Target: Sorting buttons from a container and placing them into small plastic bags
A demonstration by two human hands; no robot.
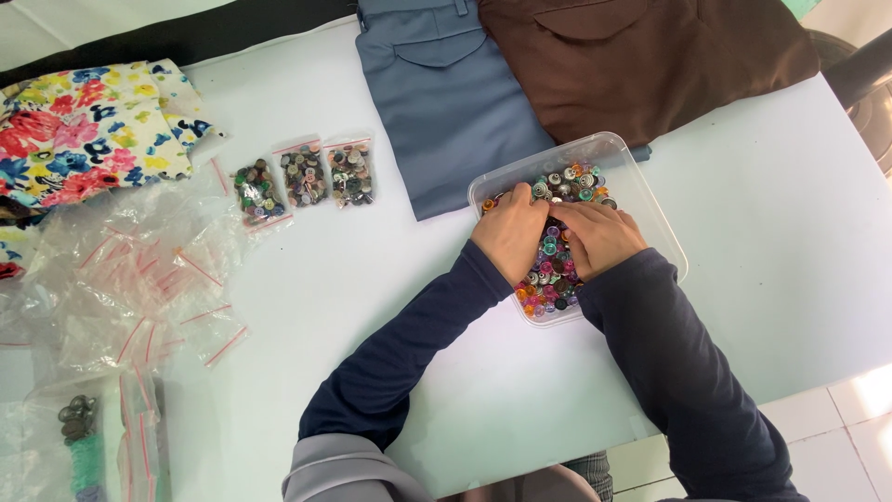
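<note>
While 3 filled bags lie by the empty bags, both hands, left and right, rest palm-down, fingers together, in the tub of many unbagged buttons.

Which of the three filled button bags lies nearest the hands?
The rightmost filled bag, beside the blue trousers; the other two lie farther left.

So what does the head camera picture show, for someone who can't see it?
Both hands, left hand and right hand, dig into a clear tub of colourful buttons on a white table. Three filled button bags, empty bags and folded clothes lie nearby.
</note>
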